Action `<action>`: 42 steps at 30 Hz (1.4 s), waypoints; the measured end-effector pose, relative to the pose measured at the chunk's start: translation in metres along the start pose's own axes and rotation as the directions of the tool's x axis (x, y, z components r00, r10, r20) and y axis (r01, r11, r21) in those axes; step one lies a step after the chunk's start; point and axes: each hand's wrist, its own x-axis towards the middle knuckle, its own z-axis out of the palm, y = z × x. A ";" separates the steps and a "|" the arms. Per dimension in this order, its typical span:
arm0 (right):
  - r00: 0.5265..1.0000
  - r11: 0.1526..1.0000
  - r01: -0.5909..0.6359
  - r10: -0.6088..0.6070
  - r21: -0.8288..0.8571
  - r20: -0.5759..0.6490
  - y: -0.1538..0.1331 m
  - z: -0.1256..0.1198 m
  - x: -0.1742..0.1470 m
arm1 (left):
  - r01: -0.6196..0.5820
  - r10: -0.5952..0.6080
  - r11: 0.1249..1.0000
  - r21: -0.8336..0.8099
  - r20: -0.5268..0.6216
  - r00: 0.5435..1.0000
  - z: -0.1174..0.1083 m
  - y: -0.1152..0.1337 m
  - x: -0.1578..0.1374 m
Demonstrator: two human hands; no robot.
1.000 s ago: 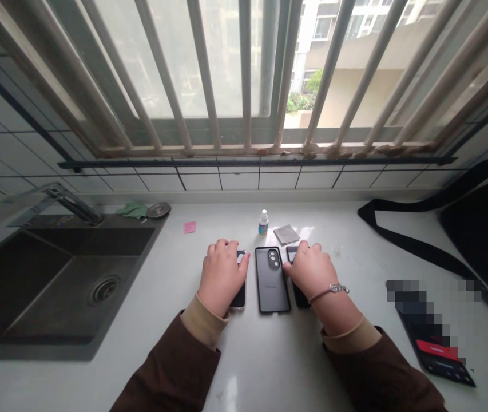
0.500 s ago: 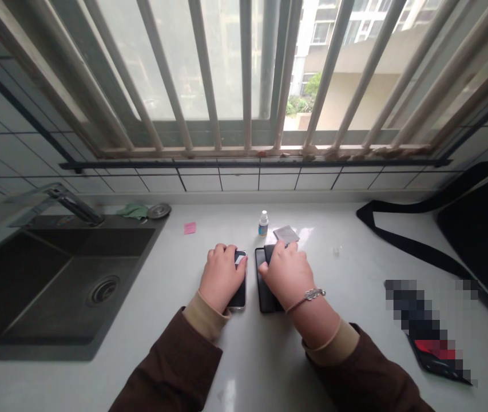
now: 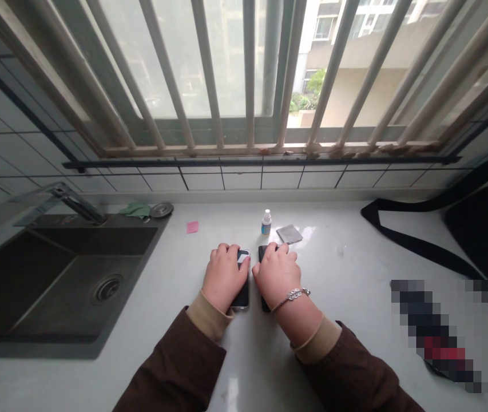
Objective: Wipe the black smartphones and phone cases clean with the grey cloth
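Note:
My left hand lies over a phone with a dark screen and a clear edge, its fingers curled around the sides. The phone rests flat on the white counter. Just to the right, my right hand grips a black phone-shaped slab, also on the counter. Most of that slab is covered by the hand, so I cannot tell whether it is a phone, a case or both together. Beyond the hands stand a small white-capped bottle and a flat grey square packet.
On the left is a dark sink with a chrome faucet, a green cloth and a metal drain strainer. A pink note lies on the counter. At right are a black bag strap and a pixelated dark item.
My right hand has shifted left, closer to the left hand. The two offset black pieces under it now look like one outline. My left hand stays on its phone.

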 end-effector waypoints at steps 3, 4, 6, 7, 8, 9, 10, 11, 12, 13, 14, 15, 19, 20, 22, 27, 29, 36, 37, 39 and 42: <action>0.994 0.995 -0.096 0.096 0.002 -0.056 0.000 0.003 -0.003 | -0.004 0.004 1.000 0.002 -0.005 1.000 0.001 -0.001 0.000; 0.993 0.995 -0.099 0.099 0.003 -0.058 0.000 0.004 -0.004 | -0.006 0.006 1.000 0.003 -0.007 1.000 0.001 -0.001 0.000; 0.994 0.995 -0.100 0.100 0.006 -0.049 0.001 0.005 -0.006 | -0.005 0.005 1.000 0.006 -0.007 1.000 0.001 -0.001 0.000; 0.994 0.995 -0.097 0.098 0.007 -0.042 0.002 0.004 -0.007 | -0.004 0.004 1.000 0.007 -0.004 1.000 0.001 -0.001 0.000; 0.995 0.996 -0.090 0.091 0.008 -0.036 0.003 0.003 -0.007 | -0.003 0.003 1.000 0.007 -0.001 1.000 0.000 -0.001 0.000; 0.996 0.997 -0.079 0.079 0.008 -0.036 0.006 0.001 -0.007 | -0.003 0.003 1.000 0.007 0.001 1.000 0.000 -0.001 0.000; 0.997 0.998 -0.068 0.069 0.008 -0.042 0.011 -0.003 -0.005 | -0.005 0.004 1.000 0.006 0.002 1.000 0.000 -0.001 0.000; 0.996 0.998 -0.060 0.060 0.004 -0.059 0.018 -0.008 -0.003 | -0.007 0.007 1.000 0.006 0.001 1.000 0.000 -0.001 0.000; 0.994 0.998 -0.060 0.060 0.001 -0.087 0.028 -0.015 0.000 | -0.009 0.009 1.000 0.006 -0.001 1.000 0.000 -0.001 0.000; 0.989 0.997 -0.080 0.079 -0.007 -0.129 0.040 -0.021 0.003 | -0.010 0.010 1.000 0.007 -0.004 1.000 -0.001 -0.001 0.000; 0.978 0.994 -0.109 0.102 -0.026 -0.182 0.054 -0.028 0.008 | -0.012 0.012 1.000 0.009 -0.005 1.000 -0.001 -0.001 0.000; 0.959 0.986 -0.161 0.145 -0.047 -0.244 0.070 -0.035 0.013 | -0.013 0.013 1.000 0.011 -0.007 1.000 -0.001 -0.001 0.000; 0.908 0.937 -0.342 0.309 -0.073 -0.281 0.132 -0.044 0.032 | -0.015 0.015 1.000 0.015 -0.013 1.000 -0.001 -0.001 0.000; 0.914 0.933 -0.353 0.327 -0.071 -0.242 0.144 -0.041 0.036 | -0.014 0.015 1.000 0.015 -0.013 1.000 -0.001 -0.001 0.000; 0.933 0.944 -0.324 0.309 -0.054 -0.186 0.163 -0.034 0.041 | -0.014 0.014 1.000 0.014 -0.013 1.000 -0.001 0.000 0.000; 0.946 0.962 -0.272 0.269 0.009 -0.182 0.180 -0.020 0.048 | -0.006 0.006 1.000 0.014 -0.014 1.000 -0.001 0.000 0.000; 0.943 0.975 -0.211 0.220 0.064 -0.248 0.176 -0.023 0.052 | -0.003 0.003 1.000 0.016 -0.012 1.000 -0.001 0.000 -0.001; 0.778 0.810 0.495 -0.252 0.314 -0.576 0.107 -0.053 0.068 | -0.004 0.004 1.000 0.009 -0.008 1.000 -0.001 0.000 0.000; 0.741 0.786 0.545 -0.290 0.292 -0.605 0.095 -0.056 0.071 | -0.003 0.003 1.000 0.007 -0.006 1.000 -0.001 0.000 0.000; 0.699 0.751 0.602 -0.334 0.270 -0.632 0.075 -0.060 0.077 | 0.000 0.000 1.000 0.003 -0.004 1.000 -0.001 0.000 0.000; 0.687 0.747 0.613 -0.346 0.255 -0.639 0.057 -0.057 0.087 | -0.003 0.003 1.000 -0.002 -0.003 1.000 -0.002 0.000 0.001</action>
